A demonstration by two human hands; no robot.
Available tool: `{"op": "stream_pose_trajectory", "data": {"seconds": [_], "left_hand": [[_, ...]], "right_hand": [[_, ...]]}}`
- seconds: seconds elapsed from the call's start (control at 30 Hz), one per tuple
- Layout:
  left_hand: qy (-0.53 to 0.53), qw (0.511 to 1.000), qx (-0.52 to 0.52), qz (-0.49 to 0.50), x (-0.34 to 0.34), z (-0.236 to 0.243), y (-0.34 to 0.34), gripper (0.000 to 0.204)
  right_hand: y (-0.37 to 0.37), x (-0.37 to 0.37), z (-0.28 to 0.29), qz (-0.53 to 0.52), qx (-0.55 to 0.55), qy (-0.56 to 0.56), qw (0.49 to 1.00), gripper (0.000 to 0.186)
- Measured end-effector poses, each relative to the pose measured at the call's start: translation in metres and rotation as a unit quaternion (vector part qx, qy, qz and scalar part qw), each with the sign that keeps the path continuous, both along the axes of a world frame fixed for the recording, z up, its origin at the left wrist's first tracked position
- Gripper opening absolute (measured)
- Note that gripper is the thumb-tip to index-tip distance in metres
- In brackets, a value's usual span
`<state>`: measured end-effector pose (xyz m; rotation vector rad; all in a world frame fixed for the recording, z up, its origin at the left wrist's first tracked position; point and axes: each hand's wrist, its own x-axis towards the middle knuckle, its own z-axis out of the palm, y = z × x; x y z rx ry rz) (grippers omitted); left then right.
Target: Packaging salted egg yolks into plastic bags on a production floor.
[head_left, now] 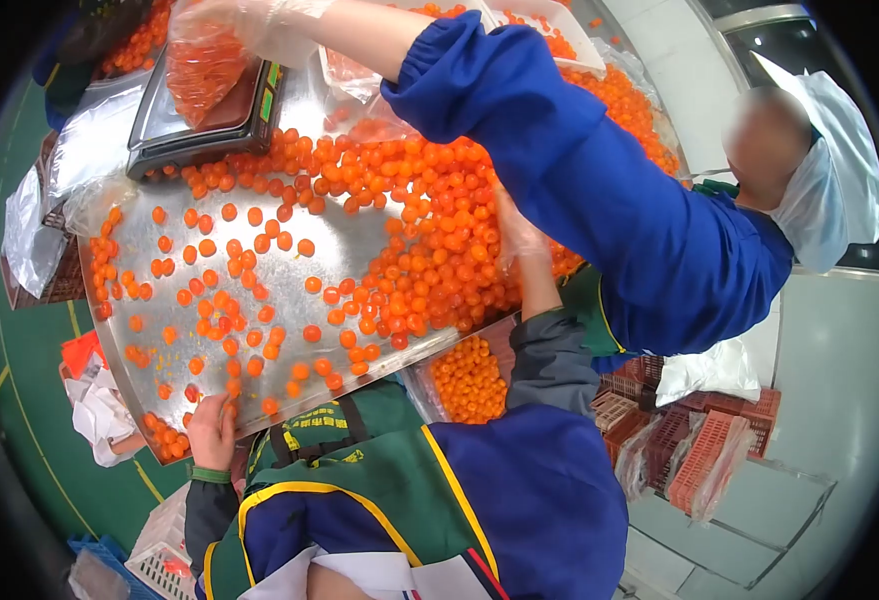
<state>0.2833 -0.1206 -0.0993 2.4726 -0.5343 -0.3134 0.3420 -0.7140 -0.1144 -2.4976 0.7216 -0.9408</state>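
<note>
Orange-red cherry tomatoes (429, 230) lie heaped and scattered across a large metal tray-topped table (344, 235). My right hand (521, 240), in a clear glove, lies against the right side of the heap with its fingers stretched out. A co-worker's blue sleeve partly covers it. My left hand (212, 432) is at the table's near left rim beside a few tomatoes, its fingers curled; what they hold, if anything, is hidden. Just below the near rim, more tomatoes fill a container (469, 380) next to my right forearm.
A co-worker (599, 180) reaches across from the right, gloved hand on a bag of tomatoes (204, 70) over a scale (204, 130). White trays (584, 50) stand at the back. Red crates (704, 455) are stacked on the right floor.
</note>
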Motion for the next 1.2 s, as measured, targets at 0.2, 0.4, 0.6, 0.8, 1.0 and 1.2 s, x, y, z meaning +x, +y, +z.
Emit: {"op": "stream_pose_trajectory", "data": {"seconds": [0.2, 0.4, 0.6, 0.8, 1.0, 1.2], "left_hand": [[0.026, 0.999, -0.031, -0.018, 0.010, -0.004, -0.035, 0.023], [0.008, 0.999, -0.047, -0.003, 0.005, 0.002, -0.029, 0.023], [0.005, 0.999, -0.025, 0.024, 0.003, 0.003, -0.017, 0.023], [-0.120, 0.989, -0.085, -0.024, 0.120, 0.055, -0.040, 0.033], [-0.357, 0.915, -0.168, -0.079, 0.297, 0.157, -0.211, 0.040], [-0.275, 0.955, 0.111, -0.011, 0.389, 0.165, -0.264, 0.050]], "right_hand": [[-0.042, 0.004, -0.082, 0.015, -0.260, 0.198, 0.945, 0.016], [0.005, 0.037, -0.079, -0.053, 0.067, 0.222, 0.971, 0.012], [0.092, 0.053, -0.069, 0.177, -0.107, 0.322, 0.924, 0.014], [0.159, 0.064, -0.038, 0.245, 0.059, 0.188, 0.949, 0.014], [0.139, 0.057, -0.034, 0.206, 0.183, 0.105, 0.955, 0.016], [0.135, 0.052, -0.048, 0.170, 0.345, 0.108, 0.917, 0.014]]}}
